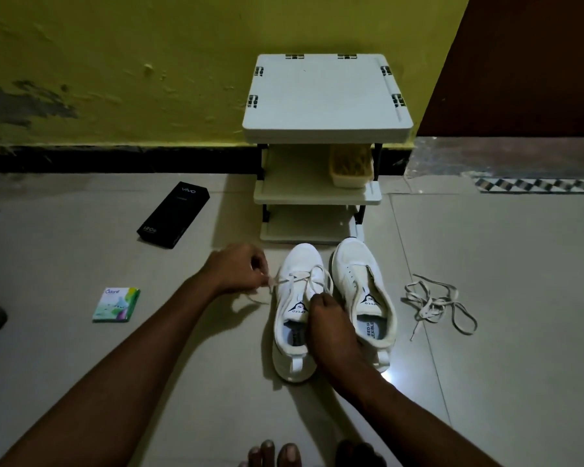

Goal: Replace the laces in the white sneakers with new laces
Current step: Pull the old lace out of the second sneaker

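The left hand (236, 267) pinches one end of the lace (299, 276), drawn out to its own side. The right hand (327, 318) curls over the tongue of the laced sneaker (290, 352) between the hands (whether it also nips lace is hidden). Best, I judge, to pull straight through the eyelets while the right hand steadies the shoe. The bare sneaker (354, 264) and the loose lace (432, 305) lie beyond the right hand.
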### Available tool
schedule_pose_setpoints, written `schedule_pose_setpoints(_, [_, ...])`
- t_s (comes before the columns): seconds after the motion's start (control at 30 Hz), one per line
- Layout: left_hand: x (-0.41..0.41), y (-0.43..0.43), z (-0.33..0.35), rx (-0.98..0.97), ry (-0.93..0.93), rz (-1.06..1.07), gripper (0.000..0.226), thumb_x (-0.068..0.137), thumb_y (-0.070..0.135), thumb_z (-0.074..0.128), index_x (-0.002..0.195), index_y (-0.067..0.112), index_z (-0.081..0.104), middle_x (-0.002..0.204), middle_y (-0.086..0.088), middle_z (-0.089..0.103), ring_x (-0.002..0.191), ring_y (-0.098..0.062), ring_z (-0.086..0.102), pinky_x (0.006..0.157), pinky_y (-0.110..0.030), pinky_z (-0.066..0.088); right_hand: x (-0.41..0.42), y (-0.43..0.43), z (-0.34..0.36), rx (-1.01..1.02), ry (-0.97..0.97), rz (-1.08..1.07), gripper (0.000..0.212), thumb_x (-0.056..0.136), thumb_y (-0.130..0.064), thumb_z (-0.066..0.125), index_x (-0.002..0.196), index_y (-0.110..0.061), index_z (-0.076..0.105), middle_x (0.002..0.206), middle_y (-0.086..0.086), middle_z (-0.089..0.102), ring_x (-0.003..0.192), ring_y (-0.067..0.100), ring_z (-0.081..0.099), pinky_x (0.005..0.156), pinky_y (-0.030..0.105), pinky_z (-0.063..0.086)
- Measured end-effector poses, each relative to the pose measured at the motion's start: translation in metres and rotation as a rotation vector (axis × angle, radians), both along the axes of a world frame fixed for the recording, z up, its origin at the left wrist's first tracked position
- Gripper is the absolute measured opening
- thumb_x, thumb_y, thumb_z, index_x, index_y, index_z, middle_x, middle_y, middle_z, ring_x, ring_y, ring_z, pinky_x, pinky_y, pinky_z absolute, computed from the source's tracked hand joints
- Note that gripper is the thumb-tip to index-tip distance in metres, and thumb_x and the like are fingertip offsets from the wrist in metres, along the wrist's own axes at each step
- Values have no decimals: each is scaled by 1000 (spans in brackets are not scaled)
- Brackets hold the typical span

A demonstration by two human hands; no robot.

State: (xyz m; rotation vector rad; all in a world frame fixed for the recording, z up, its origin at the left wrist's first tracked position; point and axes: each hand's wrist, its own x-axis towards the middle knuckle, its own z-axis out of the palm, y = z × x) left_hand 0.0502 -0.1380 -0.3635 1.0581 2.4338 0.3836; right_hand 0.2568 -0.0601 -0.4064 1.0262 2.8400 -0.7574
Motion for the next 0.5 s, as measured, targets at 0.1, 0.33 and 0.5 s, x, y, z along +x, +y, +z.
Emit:
schedule_pose_setpoints(0.1, [11,-5,-15,13,-189,-31,55,60,41,86,112,37,69,114,18,64,109,-10,62,98,-36,50,-1,3,2,-23,70,15,44,84,-2,55,127,-3,50,130,18,54,114,34,57,96,36,45])
schedule_pose_setpoints(0.33, [8,5,-18,-156,-291,-342,137,54,50,97,161,38,12,169,12,10,154,-13,12,126,-39,18,-35,39,18,-34,191,169,41,81,-10,68,120,-2,60,122,19,57,112,34,54,92,33,40])
schedule_pose_setpoints(0.5, [18,13,-15,-194,-181,-395,135,60,59,92,163,30,10,170,8,10,155,-16,8,125,-38,12,-61,65,21,15,94,307,11,82,-6,66,85,4,70,96,24,67,96,36,61,72,26,28])
